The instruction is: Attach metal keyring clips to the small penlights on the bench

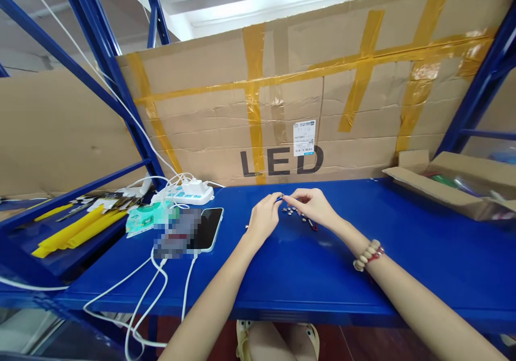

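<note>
Over the blue tabletop my left hand [264, 218] and my right hand [315, 206] meet at their fingertips. Both are closed in a pinch around a tiny dark, partly shiny piece [281, 197], too small to name. Several small round metallic pieces [289, 211] lie on the table under and between my hands. Beneath my right hand is a small slim red item [314, 226], partly covered. Another tiny shiny piece [246, 226] shows just left of my left wrist. A beaded bracelet [367, 254] circles my right wrist.
On the left of the blue table [306, 285] are a phone [211, 228], a blurred-out item [177, 234], a green packet [147, 217] and a white power strip [185, 193] with trailing cables. A taped cardboard sheet [217, 129] stands behind. An open carton [455, 189] sits at right.
</note>
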Motion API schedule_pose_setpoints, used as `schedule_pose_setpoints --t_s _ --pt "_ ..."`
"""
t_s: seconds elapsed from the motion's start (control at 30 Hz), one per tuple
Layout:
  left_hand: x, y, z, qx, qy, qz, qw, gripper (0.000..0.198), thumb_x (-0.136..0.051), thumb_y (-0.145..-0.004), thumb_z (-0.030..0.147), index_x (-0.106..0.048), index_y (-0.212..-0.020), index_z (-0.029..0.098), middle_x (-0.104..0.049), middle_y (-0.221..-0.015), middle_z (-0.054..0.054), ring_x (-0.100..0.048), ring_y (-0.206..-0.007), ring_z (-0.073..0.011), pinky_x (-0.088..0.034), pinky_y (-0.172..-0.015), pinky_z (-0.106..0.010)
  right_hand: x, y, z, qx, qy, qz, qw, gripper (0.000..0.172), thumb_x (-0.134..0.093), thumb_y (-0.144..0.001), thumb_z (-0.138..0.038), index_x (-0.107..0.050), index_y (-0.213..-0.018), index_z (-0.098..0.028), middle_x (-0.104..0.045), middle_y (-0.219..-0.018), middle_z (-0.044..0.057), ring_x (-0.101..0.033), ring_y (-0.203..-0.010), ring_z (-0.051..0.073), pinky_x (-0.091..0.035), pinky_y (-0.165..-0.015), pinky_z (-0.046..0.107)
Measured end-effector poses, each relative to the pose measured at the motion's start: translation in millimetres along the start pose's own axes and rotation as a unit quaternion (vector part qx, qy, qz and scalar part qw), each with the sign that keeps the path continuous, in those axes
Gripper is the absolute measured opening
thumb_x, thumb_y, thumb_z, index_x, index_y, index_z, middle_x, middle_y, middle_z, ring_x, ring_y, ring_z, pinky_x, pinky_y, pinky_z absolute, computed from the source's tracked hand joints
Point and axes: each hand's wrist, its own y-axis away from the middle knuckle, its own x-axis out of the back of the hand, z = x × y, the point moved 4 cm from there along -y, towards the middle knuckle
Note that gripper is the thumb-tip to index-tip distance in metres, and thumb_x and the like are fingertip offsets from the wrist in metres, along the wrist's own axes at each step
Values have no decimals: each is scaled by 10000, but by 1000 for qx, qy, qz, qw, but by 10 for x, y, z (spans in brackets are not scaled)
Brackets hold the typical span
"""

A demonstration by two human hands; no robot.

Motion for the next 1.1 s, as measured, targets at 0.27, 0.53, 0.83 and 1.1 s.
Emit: schedule_pose_setpoints --t_s 0.27,0.53,0.83,1.1 --pt "52 -163 -59 43 47 -105 992 245 -366 -881 276 -586 -976 226 -639 -809 -9 -594 -751 -143 -469 -658 -231 96 -8 -56 130 159 41 978 224 -599 -788 -402 -706 -939 -276 -666 -875 15 -565 -559 93 -427 -530 220" --pt "152 -100 -18 14 36 -207 978 265 -365 -878 303 -587 -1004 234 -613 -739 6 -564 -701 -138 -432 -620 -217 43 13 -148 181 155 16 971 239 -519 -850 -383 -725 -820 -266 -669 -831 22 -621 -718 133 -440 -600 226" --pt "174 49 -37 -4 13 -237 972 220 -376 -877 272 -590 -898 223 -646 -854 -1 -571 -778 -147 -407 -691 -235 -62 47 -116 148 199 -7 969 145 -656 -749 -356 -705 -649 -263 -658 -794 -33 -583 -590 84 -367 -520 211" --pt "150 74 -92 9 33 -224 974 126 -414 -858 256 -527 -894 214 -637 -839 -5 -577 -771 -151 -414 -682 -239 -94 91 -113 214 215 -35 952 275 -519 -854 -377 -707 -718 -229 -655 -795 4 -590 -607 79 -375 -529 193"
